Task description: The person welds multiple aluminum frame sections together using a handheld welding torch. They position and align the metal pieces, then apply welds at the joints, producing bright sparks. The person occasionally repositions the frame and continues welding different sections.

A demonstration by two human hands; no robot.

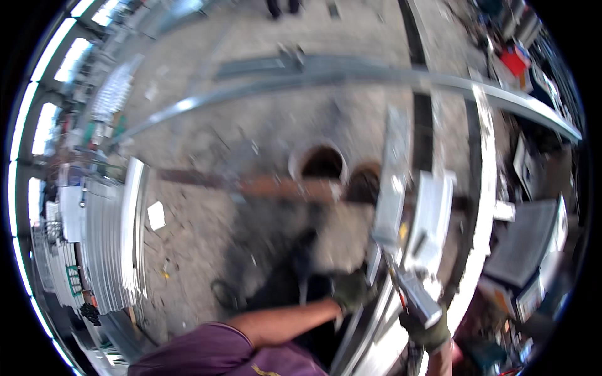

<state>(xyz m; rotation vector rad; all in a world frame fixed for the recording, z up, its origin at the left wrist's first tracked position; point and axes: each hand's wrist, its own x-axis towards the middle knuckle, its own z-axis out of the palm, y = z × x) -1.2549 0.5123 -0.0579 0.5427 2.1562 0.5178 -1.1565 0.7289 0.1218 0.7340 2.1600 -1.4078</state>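
My right hand (429, 330), in a dark green glove, is closed around the lower end of a grey boxy metal piece (419, 297); blur hides its exact kind. My left hand (352, 292), gloved the same way, is beside the long metal bars (359, 329); its fingers are smeared, so I cannot tell whether it touches them. Just beyond both hands lie a flat grey metal profile (390, 203) and a wider silver channel piece (431, 216).
A long silver beam (263, 89) crosses the far side. Two round pipe ends, one pale-rimmed (293, 164) and one rusty (357, 170), stand by a rusty floor rail (269, 187). Stacked metal profiles (106, 244) lie left. Boxes (520, 241) crowd the right.
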